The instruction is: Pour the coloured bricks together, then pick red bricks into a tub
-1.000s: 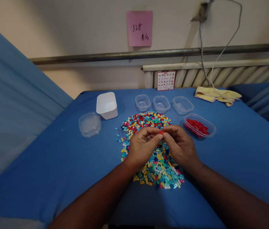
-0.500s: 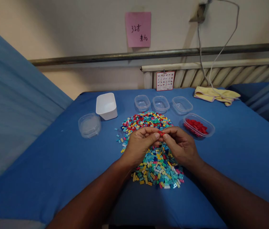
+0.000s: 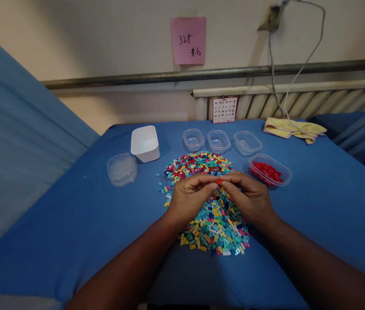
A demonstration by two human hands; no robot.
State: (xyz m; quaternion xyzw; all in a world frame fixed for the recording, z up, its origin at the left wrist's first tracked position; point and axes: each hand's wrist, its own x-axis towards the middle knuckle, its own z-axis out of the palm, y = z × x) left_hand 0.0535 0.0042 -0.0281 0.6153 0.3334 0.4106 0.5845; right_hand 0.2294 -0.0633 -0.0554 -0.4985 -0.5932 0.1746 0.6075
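Note:
Between both thumbs and fingertips a small red toy brick (image 3: 219, 181) is pinched, held over a pile of mixed coloured bricks (image 3: 213, 219). My left hand (image 3: 191, 196) grips its left side and my right hand (image 3: 250, 196) its right side, the fingertips nearly meeting. Whether it is one piece or several joined, I cannot tell. Just right of my right hand, a clear plastic tub (image 3: 284, 173) holds many red pieces (image 3: 268, 172). The hands hide the middle of the pile.
Three clear tubs (image 3: 218, 140) stand in a row behind the pile. To the left are a white bin (image 3: 145, 146) and stacked clear lids (image 3: 122, 170). A yellow cloth (image 3: 292, 128) lies at the back right, a cable across it. A small picture card (image 3: 224, 110) stands at the table's back edge.
Both hands stay over the pile. The fingertips have shifted slightly around the red brick, and more of it shows between them. The tubs and bin have not moved.

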